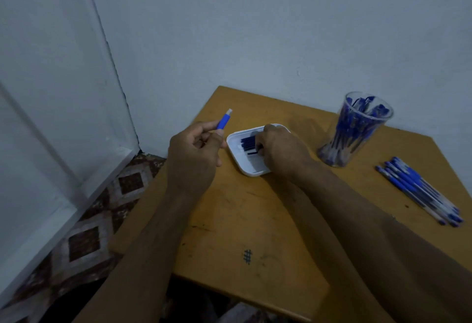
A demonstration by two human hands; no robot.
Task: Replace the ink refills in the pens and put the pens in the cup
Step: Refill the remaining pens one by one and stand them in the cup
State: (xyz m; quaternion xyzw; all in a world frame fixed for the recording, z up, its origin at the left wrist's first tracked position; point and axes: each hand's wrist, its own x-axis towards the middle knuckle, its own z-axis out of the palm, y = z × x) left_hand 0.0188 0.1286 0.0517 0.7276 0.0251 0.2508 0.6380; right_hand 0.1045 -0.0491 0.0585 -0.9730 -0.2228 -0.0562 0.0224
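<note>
Gripping a blue pen [224, 121] in curled fingers, the left hand [194, 152] holds it raised over the near-left part of the wooden table [229, 220], the pen's pale tip pointing up and away toward the wall. The right hand [279, 150] reaches into a white tray [236, 155] near the middle of the table, its fingers curled down over a row of dark blue refills [247, 143] lying side by side; one refill [251, 153] lies crosswise at the fingertips and seems pinched there, though the hand hides the contact. To the right, near the table's far edge, stands a clear cup [357, 131] filled with upright blue pens. Further right, close to the table's right edge, a bundle of blue pens [419, 189] lies flat, all set parallel. A small hash mark [247, 256] is drawn on the tabletop between the forearms.
</note>
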